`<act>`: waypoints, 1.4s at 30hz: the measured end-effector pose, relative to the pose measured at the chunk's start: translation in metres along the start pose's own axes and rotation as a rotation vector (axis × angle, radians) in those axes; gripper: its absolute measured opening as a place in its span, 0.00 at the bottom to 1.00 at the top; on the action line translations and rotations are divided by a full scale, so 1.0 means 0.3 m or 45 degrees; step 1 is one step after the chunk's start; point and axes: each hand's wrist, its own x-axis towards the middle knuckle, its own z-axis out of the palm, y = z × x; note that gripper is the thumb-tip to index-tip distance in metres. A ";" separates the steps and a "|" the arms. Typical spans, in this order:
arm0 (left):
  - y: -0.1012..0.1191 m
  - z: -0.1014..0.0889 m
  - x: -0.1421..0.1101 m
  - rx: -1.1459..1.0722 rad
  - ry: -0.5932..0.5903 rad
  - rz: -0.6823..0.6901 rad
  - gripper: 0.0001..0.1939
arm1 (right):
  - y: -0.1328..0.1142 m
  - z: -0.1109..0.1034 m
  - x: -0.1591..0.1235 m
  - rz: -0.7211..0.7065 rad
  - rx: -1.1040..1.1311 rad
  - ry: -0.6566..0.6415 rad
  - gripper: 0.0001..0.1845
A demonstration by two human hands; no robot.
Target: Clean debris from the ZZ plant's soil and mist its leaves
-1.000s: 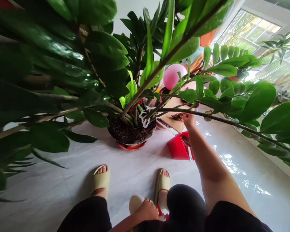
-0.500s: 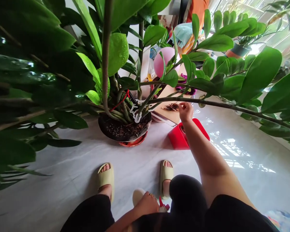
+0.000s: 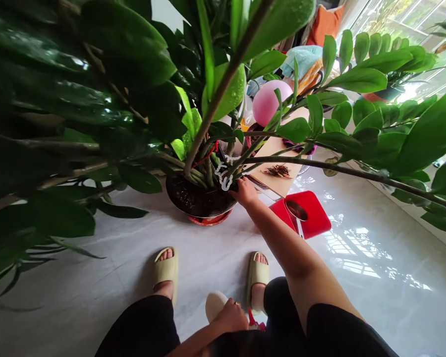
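Head view: our right hand (image 3: 245, 192) at the pot rim (image 3: 193, 214), grip state unclear; left hand (image 3: 231, 315) clasps a cream object (image 3: 213, 303); bare floor (image 3: 375, 277) rightward

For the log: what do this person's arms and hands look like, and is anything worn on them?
Both forearms are bare, with no sleeves or gloves in view. The right hand shows no ring, watch or bracelet. The left hand seems to carry a thin ring on one finger, though it is small and hard to make out. No markings or tattoos show on either arm.
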 end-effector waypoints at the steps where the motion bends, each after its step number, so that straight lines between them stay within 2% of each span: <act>1: -0.061 0.016 0.048 0.000 0.024 -0.065 0.21 | -0.012 0.008 0.013 0.015 -0.046 -0.017 0.22; 3: -0.151 0.068 0.109 -0.024 0.057 -0.125 0.19 | -0.025 0.026 0.033 0.045 -0.109 -0.026 0.23; 5: -0.206 0.131 0.133 -0.068 0.104 -0.142 0.18 | -0.029 0.044 0.045 0.071 -0.147 -0.010 0.23; 8: -0.251 0.208 0.145 -0.135 0.175 -0.123 0.18 | -0.027 0.064 0.050 0.077 -0.172 0.032 0.22; 12: -0.289 0.251 0.161 -0.140 0.197 -0.117 0.16 | -0.026 0.076 0.040 0.073 -0.156 0.069 0.19; 16: -0.302 0.251 0.164 -0.115 0.172 -0.098 0.15 | -0.030 0.086 0.023 0.059 -0.125 0.102 0.15; 21: -0.281 0.220 0.154 -0.119 0.175 -0.120 0.15 | -0.031 0.095 0.001 0.013 -0.062 0.128 0.11; 28: -0.234 0.166 0.138 -0.071 0.141 -0.127 0.22 | -0.046 0.086 -0.059 -0.116 -0.018 0.064 0.12; 33: -0.214 0.145 0.138 -0.073 0.175 -0.136 0.24 | -0.044 0.051 -0.104 -0.214 -0.007 0.033 0.19; 38: -0.216 0.151 0.139 -0.004 0.165 -0.132 0.26 | -0.055 0.023 -0.105 -0.046 -0.242 0.008 0.18; 42: -0.235 0.163 0.129 0.027 0.108 -0.101 0.25 | -0.119 0.045 -0.137 -0.110 -0.342 -0.055 0.17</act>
